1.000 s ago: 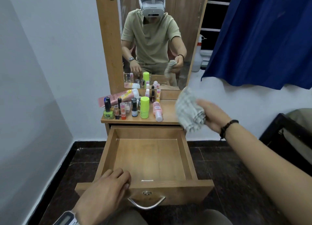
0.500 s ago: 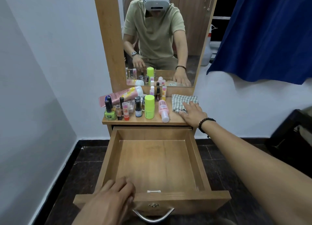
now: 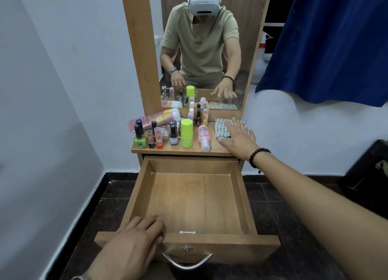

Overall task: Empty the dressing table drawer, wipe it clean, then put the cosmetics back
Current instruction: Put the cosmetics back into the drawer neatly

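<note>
The drawer (image 3: 193,204) of the dressing table (image 3: 222,149) stands pulled all the way out toward the near side, its wooden floor bare, with a curved metal handle (image 3: 186,262) on its front panel. The left hand (image 3: 134,237) rests over the near left corner of the drawer front, its fingers lying close together and curled over the top edge of the panel. The right hand (image 3: 237,135) reaches out to the far right of the table top, fingers straight and spread, palm down over the near edge of a checked cloth (image 3: 224,127) that lies flat there; whether the palm actually touches the cloth or hovers just above it is hard to say from this angle. The cosmetics stand crowded on the left and middle of the table top: a lime-green roll-on stick (image 3: 186,133) upright near the middle, a pink bottle (image 3: 203,138) lying on its side just beside it to the right, a green nail-polish bottle (image 3: 140,140) at the near left edge, and a large pink tube (image 3: 155,120) lying across the far left. Small bottles (image 3: 198,118) stand in a row at the foot of the mirror (image 3: 201,48), which reflects the person. A blue curtain (image 3: 327,44) hangs at the far right.
</note>
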